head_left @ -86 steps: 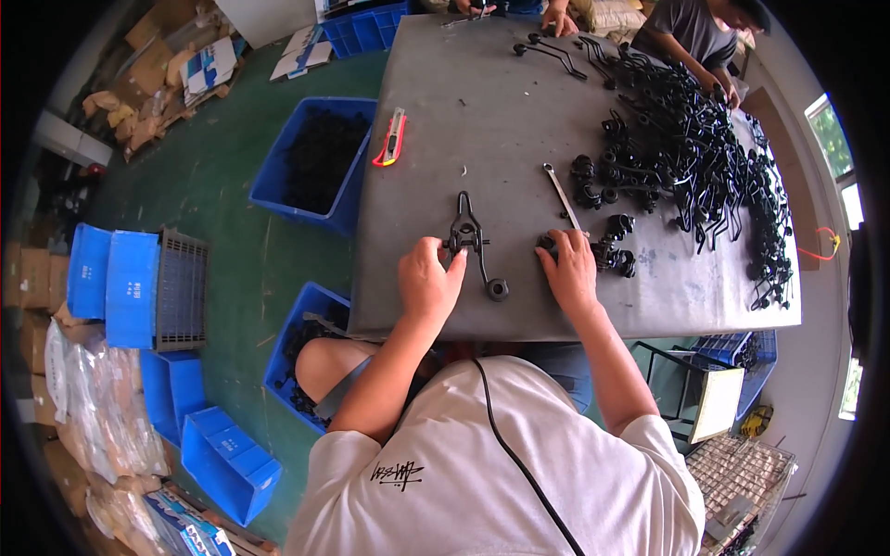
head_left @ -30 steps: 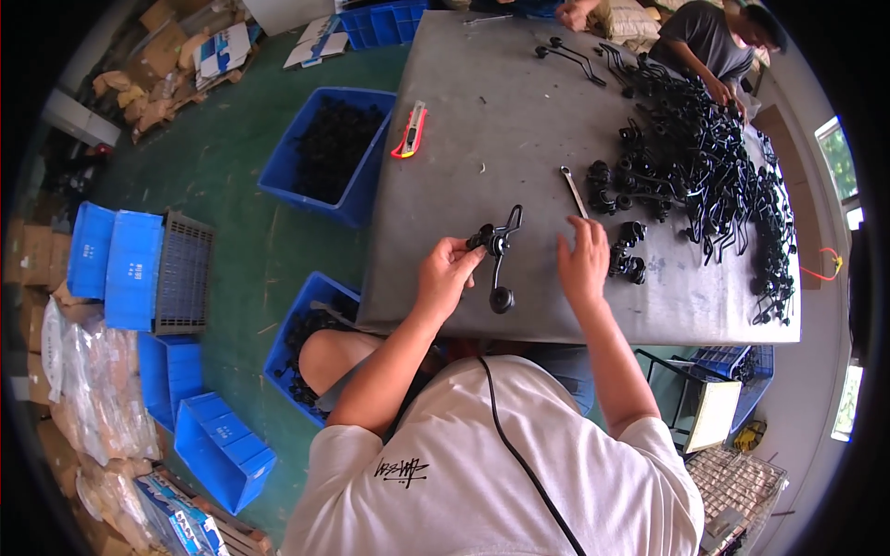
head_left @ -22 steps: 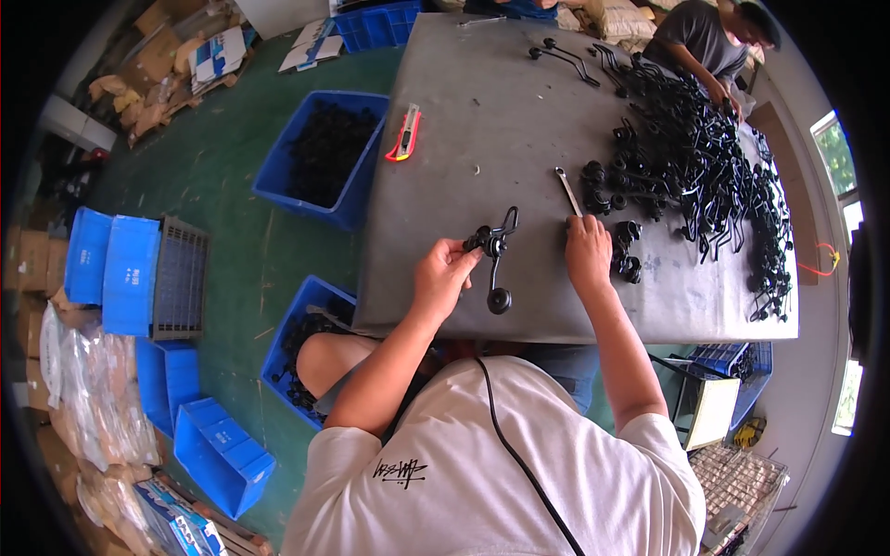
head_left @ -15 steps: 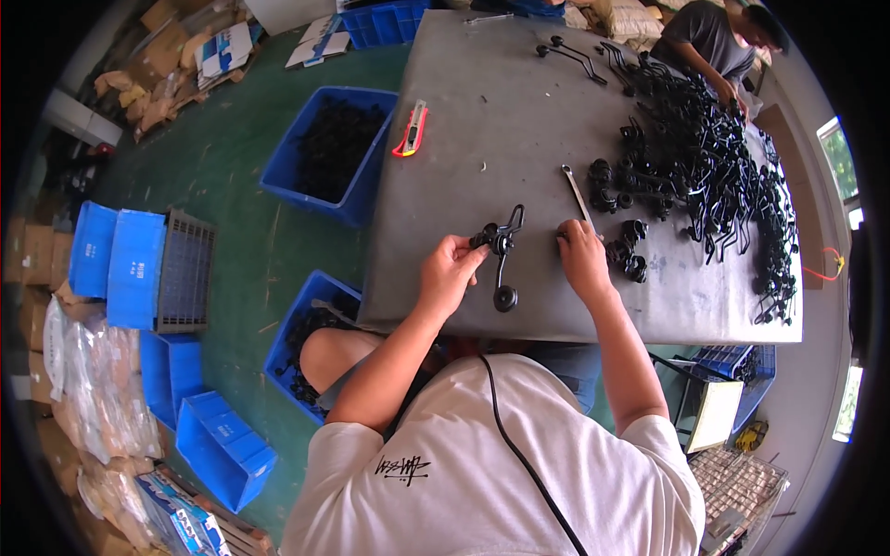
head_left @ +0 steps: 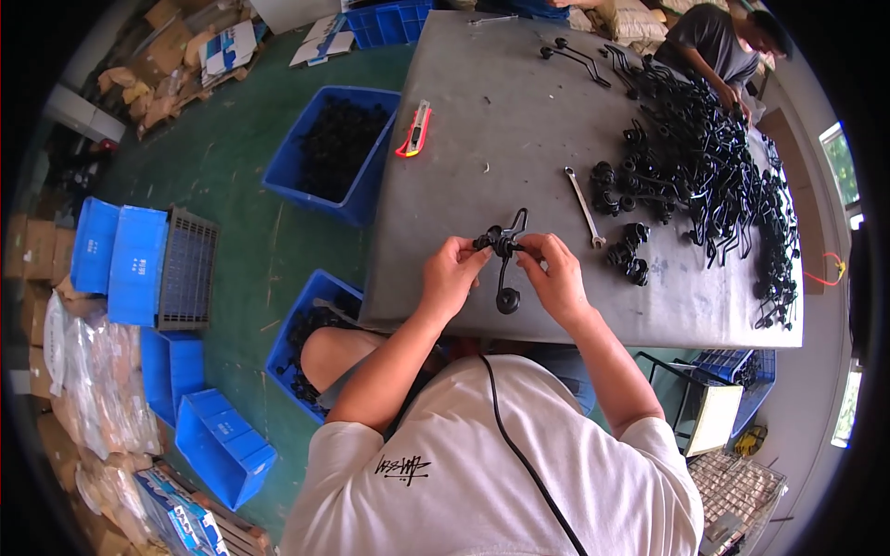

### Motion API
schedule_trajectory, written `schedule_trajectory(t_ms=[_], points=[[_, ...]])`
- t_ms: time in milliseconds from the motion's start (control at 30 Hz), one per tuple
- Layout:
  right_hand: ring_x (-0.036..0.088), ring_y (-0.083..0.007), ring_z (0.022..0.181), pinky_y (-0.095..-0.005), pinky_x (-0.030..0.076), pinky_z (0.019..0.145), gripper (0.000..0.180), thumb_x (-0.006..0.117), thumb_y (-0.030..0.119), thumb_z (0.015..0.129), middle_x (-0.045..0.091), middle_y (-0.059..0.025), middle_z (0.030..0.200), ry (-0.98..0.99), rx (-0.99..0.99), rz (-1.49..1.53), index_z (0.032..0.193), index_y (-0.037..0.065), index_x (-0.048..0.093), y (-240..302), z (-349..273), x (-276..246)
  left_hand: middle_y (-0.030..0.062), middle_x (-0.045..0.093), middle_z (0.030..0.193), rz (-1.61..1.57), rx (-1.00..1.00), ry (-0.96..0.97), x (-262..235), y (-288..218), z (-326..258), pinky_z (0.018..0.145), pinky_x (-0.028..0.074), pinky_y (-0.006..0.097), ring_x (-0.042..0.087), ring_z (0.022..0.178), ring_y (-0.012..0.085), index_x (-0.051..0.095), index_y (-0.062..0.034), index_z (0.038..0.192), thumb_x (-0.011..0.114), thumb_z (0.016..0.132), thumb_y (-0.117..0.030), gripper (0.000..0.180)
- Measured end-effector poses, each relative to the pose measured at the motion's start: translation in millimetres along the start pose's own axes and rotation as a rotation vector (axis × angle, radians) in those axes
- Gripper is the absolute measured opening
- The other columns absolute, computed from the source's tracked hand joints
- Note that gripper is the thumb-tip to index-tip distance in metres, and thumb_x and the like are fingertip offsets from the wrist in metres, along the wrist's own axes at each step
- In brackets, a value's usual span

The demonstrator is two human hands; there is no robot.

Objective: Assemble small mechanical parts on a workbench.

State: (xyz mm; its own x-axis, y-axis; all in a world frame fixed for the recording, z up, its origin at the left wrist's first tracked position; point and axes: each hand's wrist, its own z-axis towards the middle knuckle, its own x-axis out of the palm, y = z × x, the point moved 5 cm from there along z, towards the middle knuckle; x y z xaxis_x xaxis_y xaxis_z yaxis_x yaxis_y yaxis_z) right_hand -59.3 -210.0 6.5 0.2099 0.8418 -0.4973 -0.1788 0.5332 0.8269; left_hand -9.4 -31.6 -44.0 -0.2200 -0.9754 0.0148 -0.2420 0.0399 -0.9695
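Over the desk (head_left: 445, 195), I find left hand (head_left: 451, 276) and right hand (head_left: 553, 278) pinching opposite sides of one black bracket (head_left: 504, 248). I judge this fitting work; next move calls for steady alignment.

Two hands, the left hand (head_left: 450, 275) and the right hand (head_left: 556, 278), share one black bent-rod linkage (head_left: 503, 246). One worktop (head_left: 454, 120) carries one red utility knife (head_left: 417, 128), one combination wrench (head_left: 583, 206) nearby, and one slim metal tool (head_left: 492, 18) at its far edge. Two blue bins (head_left: 315, 197) with black parts stand along its left side. The heaped black rods (head_left: 691, 148) are too tangled to count.
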Motion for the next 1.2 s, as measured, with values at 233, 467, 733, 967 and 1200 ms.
schedule_trajectory(t_ms=[233,467,733,967,1200], points=[[0.069,-0.0226,0.081,-0.0314,0.055,0.070,0.019,0.068,-0.002,0.090,0.066,-0.0127,0.097,0.024,-0.073,-0.047,0.107,-0.001,0.061,4,0,1,0.0024,0.068,0.082,0.012,0.007,0.004,-1,4,1,0.052,0.046,0.023,0.056,0.060,0.0050,0.063,0.0002,0.101,0.077,0.091,-0.022,0.028],[0.069,-0.0282,0.083,-0.0354,0.055,0.070,0.018,0.068,0.003,0.093,0.066,-0.0156,0.096,0.056,-0.008,-0.107,0.108,0.000,0.059,0,0,3,0.0025,0.068,0.082,0.031,0.023,0.001,-1,4,1,0.052,0.047,0.023,0.057,0.060,0.0052,0.063,0.0000,0.100,0.077,0.091,-0.022,0.028],[0.062,-0.0417,0.078,-0.0459,0.051,0.068,0.016,0.064,0.016,0.097,0.063,-0.0189,0.088,0.040,-0.079,-0.198,0.100,0.001,0.057,6,2,3,0.0034,0.070,0.083,0.073,0.029,0.000,-1,3,0,0.053,0.048,0.024,0.058,0.061,0.0056,0.064,0.0002,0.100,0.078,0.090,-0.024,0.029],[0.058,-0.0432,0.075,-0.0502,0.047,0.069,0.026,0.051,0.025,0.104,0.059,-0.0179,0.080,-0.018,0.093,-0.212,0.091,0.002,0.056,-10,5,2,0.0034,0.070,0.083,0.070,0.049,-0.001,0,5,0,0.054,0.049,0.024,0.058,0.061,0.0057,0.065,0.0001,0.101,0.078,0.090,-0.024,0.029],[0.058,-0.0370,0.081,-0.0447,0.044,0.076,0.042,0.037,0.033,0.109,0.059,-0.0146,0.084,0.303,0.067,-0.259,0.087,0.003,0.056,-8,7,0,0.0027,0.070,0.083,0.054,0.036,0.002,-1,9,1,0.054,0.048,0.023,0.058,0.063,0.0053,0.064,0.0000,0.102,0.077,0.091,-0.024,0.029]])
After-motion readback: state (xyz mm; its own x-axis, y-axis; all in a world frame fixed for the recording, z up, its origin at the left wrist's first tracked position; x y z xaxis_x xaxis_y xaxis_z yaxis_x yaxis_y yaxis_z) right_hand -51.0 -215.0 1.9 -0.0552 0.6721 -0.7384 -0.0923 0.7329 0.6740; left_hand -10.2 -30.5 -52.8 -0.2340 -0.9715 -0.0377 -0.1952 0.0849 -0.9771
